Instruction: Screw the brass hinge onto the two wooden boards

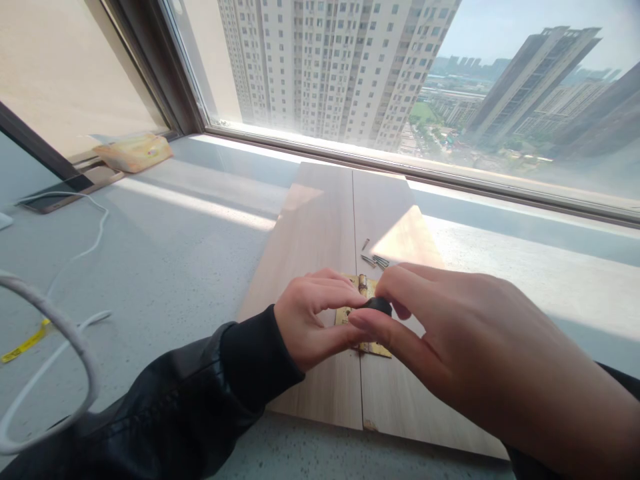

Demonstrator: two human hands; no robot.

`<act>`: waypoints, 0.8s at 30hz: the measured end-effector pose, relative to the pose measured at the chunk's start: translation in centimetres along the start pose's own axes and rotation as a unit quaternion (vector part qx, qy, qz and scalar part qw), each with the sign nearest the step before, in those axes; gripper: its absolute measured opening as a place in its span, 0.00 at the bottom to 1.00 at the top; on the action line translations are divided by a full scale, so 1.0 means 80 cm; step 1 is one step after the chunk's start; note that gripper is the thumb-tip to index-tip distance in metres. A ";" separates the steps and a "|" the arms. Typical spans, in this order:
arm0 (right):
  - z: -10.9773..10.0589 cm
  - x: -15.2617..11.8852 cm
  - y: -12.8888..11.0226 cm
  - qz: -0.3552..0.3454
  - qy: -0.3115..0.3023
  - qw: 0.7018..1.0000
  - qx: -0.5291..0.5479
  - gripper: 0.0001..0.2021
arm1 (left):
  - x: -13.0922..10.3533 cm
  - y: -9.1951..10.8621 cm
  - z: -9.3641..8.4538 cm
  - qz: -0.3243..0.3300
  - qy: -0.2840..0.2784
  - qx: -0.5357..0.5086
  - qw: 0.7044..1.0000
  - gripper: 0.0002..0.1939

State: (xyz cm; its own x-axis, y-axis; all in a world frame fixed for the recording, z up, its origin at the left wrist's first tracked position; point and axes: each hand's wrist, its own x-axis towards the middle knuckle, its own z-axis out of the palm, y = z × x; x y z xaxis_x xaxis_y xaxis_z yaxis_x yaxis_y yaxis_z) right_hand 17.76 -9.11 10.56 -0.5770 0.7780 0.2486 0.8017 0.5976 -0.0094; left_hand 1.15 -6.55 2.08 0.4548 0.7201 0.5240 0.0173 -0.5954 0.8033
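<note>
The right hand [450,327] pinches a small black piece [379,306] over the hinge [376,349] bridging two boards [320,233], seemingly for fine control; the left hand [301,323] half-curls alongside, its grip unclear.

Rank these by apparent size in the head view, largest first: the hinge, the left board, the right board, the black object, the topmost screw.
1. Left board and right board: too alike to rank, both partly covered
2. Hinge, partly hidden
3. Black object
4. Topmost screw
</note>
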 end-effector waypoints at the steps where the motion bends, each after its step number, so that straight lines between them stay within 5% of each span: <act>1: 0.001 0.000 -0.001 0.009 0.009 1.000 -0.026 0.18 | -0.001 0.000 0.002 -0.006 0.026 0.009 1.000 0.10; 6: 0.004 -0.003 -0.004 -0.019 -0.008 1.000 0.003 0.15 | -0.004 -0.002 0.006 -0.023 0.064 0.034 0.997 0.12; 9: 0.000 -0.007 -0.001 -0.050 -0.049 0.991 0.112 0.04 | 0.000 -0.004 -0.001 0.004 -0.022 -0.010 1.000 0.15; 12: -0.004 -0.009 0.004 -0.048 -0.073 0.983 0.160 0.05 | 0.004 -0.005 -0.006 0.037 -0.102 -0.049 0.993 0.12; 19: -0.001 -0.002 -0.001 0.024 0.015 0.999 -0.026 0.21 | -0.001 -0.005 0.012 0.012 0.054 0.018 0.998 0.11; 24: 0.000 -0.002 -0.001 -0.025 -0.001 0.999 0.029 0.15 | 0.002 0.002 0.006 -0.006 -0.012 -0.005 1.000 0.12</act>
State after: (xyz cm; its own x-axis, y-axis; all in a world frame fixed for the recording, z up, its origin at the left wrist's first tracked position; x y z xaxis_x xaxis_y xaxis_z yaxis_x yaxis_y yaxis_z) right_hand 17.77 -9.26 10.50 -0.6158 0.7477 0.2486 0.7619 0.6455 -0.0541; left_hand 1.67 -6.74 2.13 0.4760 0.7179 0.5080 0.0143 -0.5838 0.8117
